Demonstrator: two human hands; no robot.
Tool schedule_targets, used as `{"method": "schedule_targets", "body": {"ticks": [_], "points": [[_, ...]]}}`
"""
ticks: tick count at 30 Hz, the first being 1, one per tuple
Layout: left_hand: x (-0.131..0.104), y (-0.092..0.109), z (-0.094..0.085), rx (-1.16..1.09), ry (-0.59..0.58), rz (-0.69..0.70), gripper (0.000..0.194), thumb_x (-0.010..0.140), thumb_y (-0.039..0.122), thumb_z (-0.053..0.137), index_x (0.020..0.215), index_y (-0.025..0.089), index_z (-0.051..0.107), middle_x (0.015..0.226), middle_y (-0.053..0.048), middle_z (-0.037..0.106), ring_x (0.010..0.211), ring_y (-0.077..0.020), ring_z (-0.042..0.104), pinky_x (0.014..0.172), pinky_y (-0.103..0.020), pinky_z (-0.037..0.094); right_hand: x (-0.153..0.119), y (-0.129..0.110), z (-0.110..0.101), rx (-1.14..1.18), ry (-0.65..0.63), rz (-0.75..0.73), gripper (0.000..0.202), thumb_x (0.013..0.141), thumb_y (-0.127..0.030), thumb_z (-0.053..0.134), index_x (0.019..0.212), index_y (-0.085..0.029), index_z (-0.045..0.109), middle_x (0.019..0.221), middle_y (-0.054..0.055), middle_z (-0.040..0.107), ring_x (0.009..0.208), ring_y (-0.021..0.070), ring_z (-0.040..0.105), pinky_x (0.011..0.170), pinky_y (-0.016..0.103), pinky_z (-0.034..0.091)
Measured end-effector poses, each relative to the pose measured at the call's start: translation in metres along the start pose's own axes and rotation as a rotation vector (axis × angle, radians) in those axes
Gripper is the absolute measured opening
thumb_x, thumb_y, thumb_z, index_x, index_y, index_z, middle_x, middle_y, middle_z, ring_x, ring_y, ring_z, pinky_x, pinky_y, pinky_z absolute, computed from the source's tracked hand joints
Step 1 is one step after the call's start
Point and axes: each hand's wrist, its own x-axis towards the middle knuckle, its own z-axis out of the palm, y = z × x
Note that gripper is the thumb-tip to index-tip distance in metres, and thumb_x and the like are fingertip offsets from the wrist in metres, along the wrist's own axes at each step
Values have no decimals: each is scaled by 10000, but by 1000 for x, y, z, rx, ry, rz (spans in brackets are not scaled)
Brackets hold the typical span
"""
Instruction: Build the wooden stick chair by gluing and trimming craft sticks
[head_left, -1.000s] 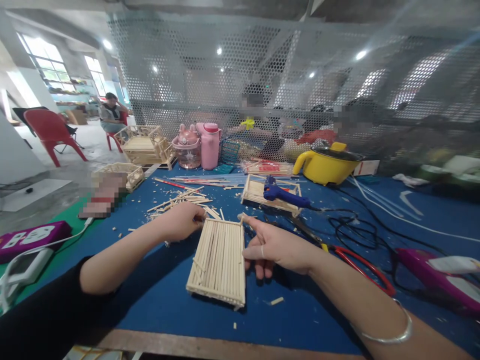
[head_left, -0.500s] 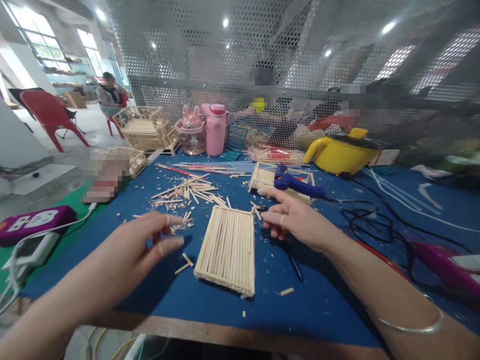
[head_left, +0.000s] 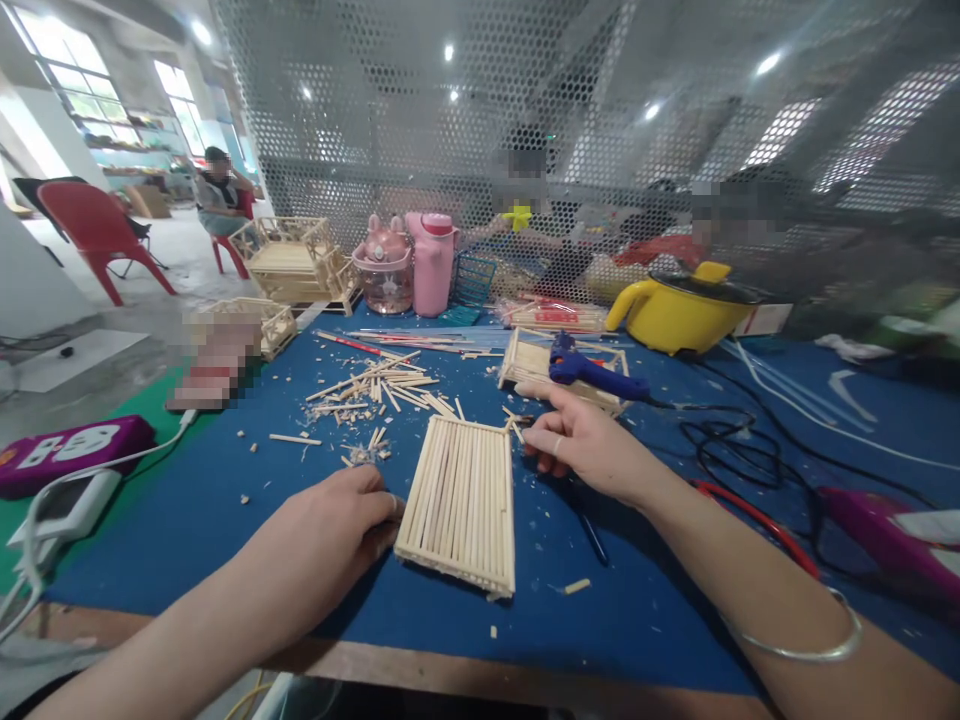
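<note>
L hand was curled narrow, fingertips at the left edge of the stick panel, touching or just beside, couldn't tell, & anything inside the curl was hidden; R hand was half-curled w/ index stretched out, nr the panel's far right corner, grip also unclear. Panel lay flat on the blue tabletop btwn them. Risks, as judged: R index was nr the glue gun, so a careless reach could've meant a burn if hot (heat not visible); R forearm catching the gun's cord could've dragged it off its perch; a hard L push might've skewed the panel. Counts, big to small: 1 perforated screen, 1 tabletop, 1 yellow pot, 3 other stick-built pieces, i.e. tall frame far left, low frame nr it, tray-like frame under the gun; 1 pink flask, 1 pink-lidded jar beside it, 1 panel, 1 gun, 1 red handle beside R forearm, 1 dark handle below R hand, cut sticks heaped, too overlapped to count, 1 lone stick bit right of the panel, 1 smaller chip nr the tabletop's near edge
</note>
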Motion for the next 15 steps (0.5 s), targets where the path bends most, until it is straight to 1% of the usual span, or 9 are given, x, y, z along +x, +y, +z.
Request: {"method": "schedule_targets", "body": {"ticks": [2, 5, 9, 11, 13, 15], "points": [[-3, 4, 2, 41, -31, -53, 264, 894, 184, 378, 804, 194, 626, 911, -61, 589, 857, -205, 591, 769, -338, 468, 2, 3, 0, -26, 9, -11, 536, 804, -197, 545, 1315, -169, 388, 600, -47, 564, 504, 103, 544, 462, 197, 423], [-5, 10, 4, 98, -93, -132, 278, 897, 163, 334, 811, 185, 598, 867, -59, 602, 820, -214, 607, 739, -354, 465, 4, 5, -1, -52, 33, -31, 531, 781, -199, 554, 1296, -164, 430, 585, -46, 576, 498, 115, 548, 471, 215, 430], [-2, 17, 4, 178, -148, -197, 267, 857, 108, 334, 831, 180, 590, 858, -67, 627, 790, -221, 630, 700, -345, 455, 3, 6, -1, -98, 45, -75, 518, 778, -213, 554, 1285, -174, 456, 581, -53, 576, 497, 118, 550, 496, 230, 426], [-2, 16, 4, 222, -158, -213, 268, 818, 71, 343, 830, 173, 590, 850, -76, 636, 789, -229, 635, 681, -338, 447, 2, 7, -1, -130, 51, -102, 483, 790, -216, 546, 1266, -178, 476, 582, -56, 561, 505, 112, 542, 511, 229, 424], [-4, 10, 1, 230, -131, -213, 252, 796, 65, 359, 816, 171, 587, 834, -77, 640, 777, -226, 632, 672, -328, 436, 2, 9, -1, -152, 78, -133, 453, 790, -205, 542, 1240, -179, 501, 621, -43, 570, 534, 109, 541, 527, 230, 424], [-5, 0, -7, 182, -32, -207, 201, 819, 130, 381, 793, 179, 574, 810, -63, 640, 727, -205, 617, 654, -313, 423, 3, 11, -1, -173, 124, -166, 426, 782, -188, 542, 1208, -180, 534, 710, -13, 600, 582, 111, 548, 543, 234, 427]]}}
